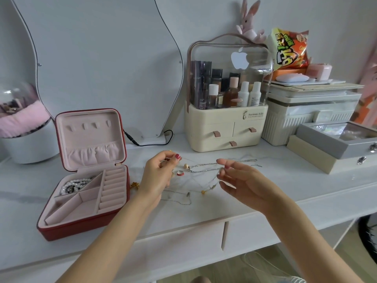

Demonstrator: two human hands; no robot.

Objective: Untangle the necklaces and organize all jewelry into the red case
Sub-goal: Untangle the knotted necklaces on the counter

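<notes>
The red case (pixel 61 227) lies open at the left of the white table, pink inside, with a pearl necklace (pixel 74 185) in its back left compartment. Tangled silver necklaces (pixel 204 167) spread across the table's middle. My left hand (pixel 157 176) pinches a thin chain near a small gold piece. My right hand (pixel 238 180) pinches the silver chains at their tangle and lifts them slightly. A red and silver ring (pixel 180 173) and a gold shell charm (pixel 186 166) lie between my hands. A thin chain with a pendant (pixel 183 198) lies nearer the table's front edge.
A cream cosmetics organizer (pixel 224 129) with bottles stands behind the necklaces. Grey and beige boxes (pixel 326 148) sit at the right. A mirror (pixel 102 58) leans at the back with a black cable (pixel 151 141). A gold flower piece (pixel 135 185) lies beside the case.
</notes>
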